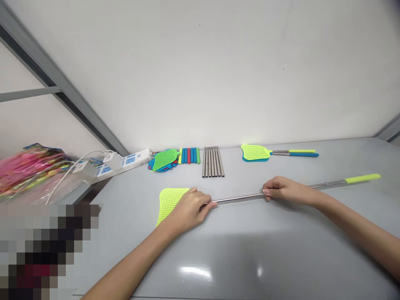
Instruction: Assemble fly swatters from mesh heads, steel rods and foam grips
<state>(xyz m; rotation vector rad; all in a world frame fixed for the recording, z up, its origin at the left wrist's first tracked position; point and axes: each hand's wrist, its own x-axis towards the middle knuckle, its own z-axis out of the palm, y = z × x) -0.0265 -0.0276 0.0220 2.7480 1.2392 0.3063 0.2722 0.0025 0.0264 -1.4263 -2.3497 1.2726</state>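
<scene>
A fly swatter [239, 198] with a long extended metal rod lies across the front of the table. Its yellow-green mesh head is at the left, partly covered by my left hand [194, 208], and its yellow-green grip is at the far right. My left hand is closed round the rod close to the head. Around the middle of the rod, my right hand [278, 189] pinches it between thumb and fingers. Behind my hands lies a row of short metal rods [213, 162]. Left of them are coloured grips [189, 156] and a pile of mesh swatter heads [165, 160].
Two assembled swatters [258, 153], yellow-green over blue, lie at the back right. A white power strip [137, 157] with plugs and cables runs along the left edge. Beyond it are colourful packaged goods [34, 166]. A wall [218, 75] rises behind the grey table [237, 254].
</scene>
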